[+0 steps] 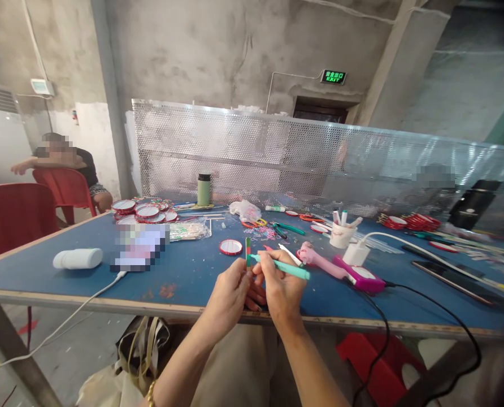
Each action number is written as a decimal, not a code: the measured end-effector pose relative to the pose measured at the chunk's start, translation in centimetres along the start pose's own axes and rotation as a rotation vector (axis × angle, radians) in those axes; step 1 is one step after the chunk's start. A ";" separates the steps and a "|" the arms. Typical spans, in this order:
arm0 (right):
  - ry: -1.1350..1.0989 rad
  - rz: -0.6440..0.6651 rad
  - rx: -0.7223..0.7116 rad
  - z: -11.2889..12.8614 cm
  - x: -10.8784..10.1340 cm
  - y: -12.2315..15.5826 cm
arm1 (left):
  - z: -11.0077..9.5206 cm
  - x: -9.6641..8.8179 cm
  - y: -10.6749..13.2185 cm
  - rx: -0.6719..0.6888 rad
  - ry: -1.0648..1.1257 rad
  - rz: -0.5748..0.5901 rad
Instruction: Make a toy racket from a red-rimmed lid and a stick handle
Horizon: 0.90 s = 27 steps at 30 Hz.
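Note:
My left hand [230, 288] is closed around the lower part of a small upright stick with red and green bands [248, 247]. In my right hand [283, 294] is a teal marker pen [293, 268], gripped as for writing. Its tip touches or almost touches the stick's side; I cannot tell which. Just beyond my hands, a round white disc with a red rim [230, 247] lies flat on the blue table [184, 271]. A white pen [291, 255] lies past my right hand.
To the right are a pink handheld device [322, 260], a white charger [356, 254] with cables, a paper cup of markers [340, 234] and a dark phone [451, 281]. Leftward lie a white bottle [77, 258] and red-rimmed discs [147, 211]. A perforated metal screen [235, 147] stands behind.

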State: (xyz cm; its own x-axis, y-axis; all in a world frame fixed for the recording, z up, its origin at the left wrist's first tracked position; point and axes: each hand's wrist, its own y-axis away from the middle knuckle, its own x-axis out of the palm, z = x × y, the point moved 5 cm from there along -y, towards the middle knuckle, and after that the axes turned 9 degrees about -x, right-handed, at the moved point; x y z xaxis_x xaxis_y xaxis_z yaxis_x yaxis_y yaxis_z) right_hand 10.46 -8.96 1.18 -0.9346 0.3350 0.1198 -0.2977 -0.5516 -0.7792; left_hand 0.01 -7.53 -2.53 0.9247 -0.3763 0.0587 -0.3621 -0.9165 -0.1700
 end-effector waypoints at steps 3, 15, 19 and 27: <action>0.024 0.007 -0.002 -0.1 0.0 0.0 | 0.0 0.0 0.0 0.001 -0.002 0.007; 0.028 -0.014 -0.002 0.0 0.0 0.0 | 0.2 0.0 0.0 0.019 -0.007 0.015; 0.029 -0.044 -0.014 0.2 -0.1 0.0 | 0.1 0.0 0.0 0.010 0.001 0.013; 0.046 -0.024 -0.008 -0.2 -0.1 0.0 | 0.2 0.0 -0.1 0.017 0.006 0.014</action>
State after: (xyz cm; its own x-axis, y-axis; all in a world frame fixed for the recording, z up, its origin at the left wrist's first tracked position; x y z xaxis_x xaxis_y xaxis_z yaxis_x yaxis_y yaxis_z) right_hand 10.58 -8.88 1.04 -0.9170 0.3833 0.1106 -0.3186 -0.5368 -0.7812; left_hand 0.04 -7.44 -2.72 0.9186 -0.3903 0.0623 -0.3733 -0.9085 -0.1877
